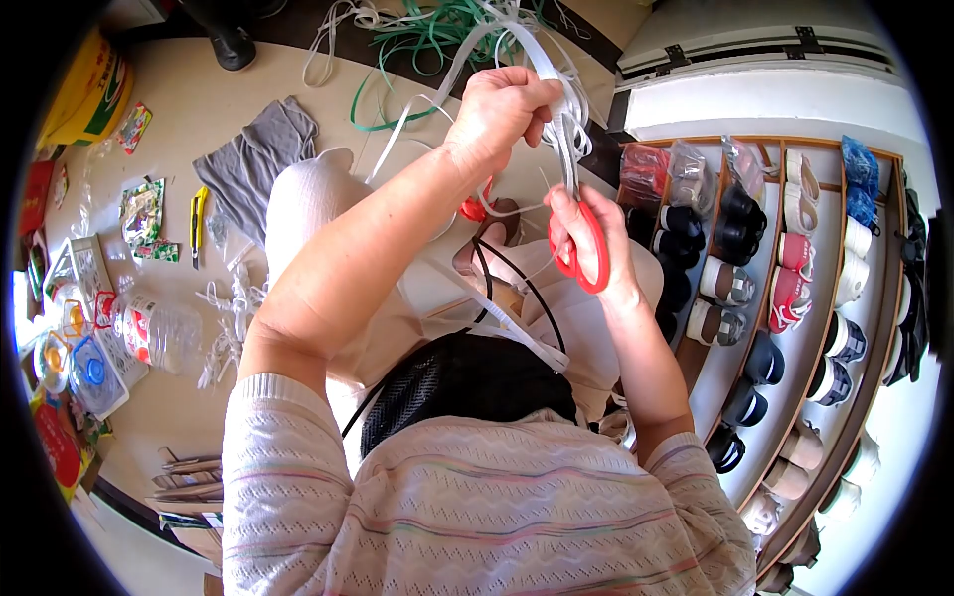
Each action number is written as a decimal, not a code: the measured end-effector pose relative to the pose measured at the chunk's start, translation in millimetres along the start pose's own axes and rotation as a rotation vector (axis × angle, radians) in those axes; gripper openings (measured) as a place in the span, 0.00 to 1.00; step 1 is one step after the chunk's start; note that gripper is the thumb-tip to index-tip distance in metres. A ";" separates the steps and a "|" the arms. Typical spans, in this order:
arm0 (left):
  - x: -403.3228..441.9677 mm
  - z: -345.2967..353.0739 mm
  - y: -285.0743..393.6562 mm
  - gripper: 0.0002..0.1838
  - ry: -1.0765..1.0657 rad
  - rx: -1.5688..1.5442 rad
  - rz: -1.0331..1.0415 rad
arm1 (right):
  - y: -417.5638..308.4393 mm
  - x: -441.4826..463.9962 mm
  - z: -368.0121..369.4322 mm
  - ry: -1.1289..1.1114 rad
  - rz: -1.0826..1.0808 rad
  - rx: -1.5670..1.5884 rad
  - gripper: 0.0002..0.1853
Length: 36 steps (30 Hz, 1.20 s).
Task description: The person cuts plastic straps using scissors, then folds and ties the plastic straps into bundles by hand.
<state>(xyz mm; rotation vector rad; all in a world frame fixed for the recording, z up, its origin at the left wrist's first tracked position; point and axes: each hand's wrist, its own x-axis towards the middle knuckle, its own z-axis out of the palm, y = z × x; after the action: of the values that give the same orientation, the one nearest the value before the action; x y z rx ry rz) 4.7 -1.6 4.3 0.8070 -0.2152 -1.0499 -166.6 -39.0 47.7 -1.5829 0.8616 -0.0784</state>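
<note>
My left hand [502,114] pinches a flat white plastic strap [535,48], which arcs up and away beyond the fingers. In my right hand [618,253] is a pair of scissors with red handles [600,243], its blades pointing up beside the left fingertips. The blades lie close along the strap; whether it is between them I cannot tell. A black woven piece [467,387] with long dark strips rests on my lap, and another white strip [507,323] crosses it. A heap of green straps [437,35] and white straps lies on the floor past my left hand.
On the right stands a shoe rack [740,372] full of shoes. At left on the floor are a grey cloth [260,164], a yellow box cutter [198,223], a large clear bottle [164,333] and a yellow bucket [91,84]. Cardboard [189,482] lies lower left.
</note>
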 end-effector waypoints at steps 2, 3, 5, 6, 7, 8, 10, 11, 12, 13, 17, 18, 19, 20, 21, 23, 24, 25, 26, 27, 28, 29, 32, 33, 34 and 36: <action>-0.3 0.5 -2.2 0.10 0.008 0.012 -0.003 | 1.1 -1.3 0.4 0.006 0.005 0.003 0.16; -1.0 0.5 -1.7 0.10 0.007 0.018 0.001 | 1.5 -1.7 0.6 0.009 0.008 0.005 0.16; -2.4 1.1 -0.6 0.10 0.003 0.031 0.011 | 1.2 0.9 2.6 0.039 -0.019 0.030 0.16; -3.8 2.3 -0.9 0.10 0.005 0.046 0.009 | 1.0 2.4 3.0 0.054 -0.033 0.042 0.16; -5.6 3.9 -1.5 0.09 0.007 0.061 0.007 | 0.8 3.6 2.3 0.052 -0.034 0.048 0.16; -6.5 5.0 -1.9 0.09 0.009 0.077 0.005 | 0.7 4.8 1.4 0.050 -0.034 0.054 0.16; -6.3 5.5 -1.6 0.09 0.001 0.060 -0.005 | 0.5 5.1 -1.0 0.036 -0.010 0.051 0.15; -6.3 5.2 -1.5 0.08 -0.001 0.051 -0.010 | 0.4 4.5 -3.0 0.024 0.013 0.041 0.15; -5.8 4.7 -1.4 0.08 -0.003 0.047 -0.017 | 0.5 3.8 -3.8 0.013 0.036 0.032 0.14; -4.3 4.0 -1.0 0.08 -0.006 0.043 -0.023 | 1.3 3.4 -3.4 0.012 0.026 0.029 0.14; 8.9 -3.5 0.8 0.08 -0.003 0.014 -0.008 | 5.9 -0.8 -0.9 0.002 0.009 0.002 0.14; 8.5 -3.6 0.7 0.07 -0.004 0.021 -0.010 | 6.2 -1.3 -0.6 -0.004 0.011 -0.009 0.14; 8.1 -3.1 0.3 0.07 -0.006 0.029 -0.013 | 5.9 -0.6 -0.8 -0.006 0.006 0.007 0.14; 7.6 -2.5 0.0 0.07 -0.009 0.038 -0.015 | 5.2 0.8 -1.5 -0.007 0.001 0.024 0.14; 6.0 -1.4 -0.3 0.07 -0.015 0.034 -0.015 | 4.7 1.5 -2.0 -0.006 -0.004 0.041 0.14; 1.9 1.1 -1.3 0.07 -0.025 0.026 -0.015 | -0.2 2.1 -2.4 -0.012 -0.007 0.040 0.15; 1.0 1.6 -1.5 0.07 -0.028 0.021 -0.015 | -1.6 2.3 -2.1 -0.018 -0.008 0.039 0.15; 1.8 1.3 -1.9 0.07 -0.019 0.030 -0.015 | -0.6 1.8 -1.8 -0.016 0.002 0.028 0.15; 2.0 1.1 -2.5 0.07 -0.020 0.027 -0.021 | 1.3 1.2 -1.5 -0.015 0.012 0.017 0.15; 2.0 0.7 -2.7 0.07 -0.020 0.023 -0.026 | 3.0 1.0 -0.9 -0.015 0.022 0.006 0.15; 1.9 0.2 -2.6 0.06 -0.020 0.020 -0.031 | 4.1 1.1 -0.2 -0.008 0.022 0.009 0.15; 1.7 0.2 -2.8 0.06 -0.012 0.025 -0.034 | 5.1 1.1 0.3 0.000 0.022 0.012 0.15; -0.5 2.3 -2.0 0.06 -0.003 0.029 -0.039 | 2.8 0.8 0.5 -0.001 0.013 0.019 0.15; -1.3 2.1 -1.4 0.06 -0.006 0.025 -0.037 | 1.8 1.1 0.6 -0.007 0.008 0.021 0.15; -2.1 2.4 -0.8 0.06 -0.009 0.021 -0.035 | 2.5 2.7 0.1 0.000 -0.004 0.017 0.15; -5.3 5.5 -0.3 0.06 -0.001 0.029 -0.055 | 4.9 6.2 -1.1 0.014 -0.027 0.008 0.15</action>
<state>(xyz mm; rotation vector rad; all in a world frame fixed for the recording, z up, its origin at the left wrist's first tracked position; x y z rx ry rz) -1.0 0.1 9.1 0.8423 -0.2107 -1.1007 -165.1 -43.0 41.0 -1.5880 0.8504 -0.1124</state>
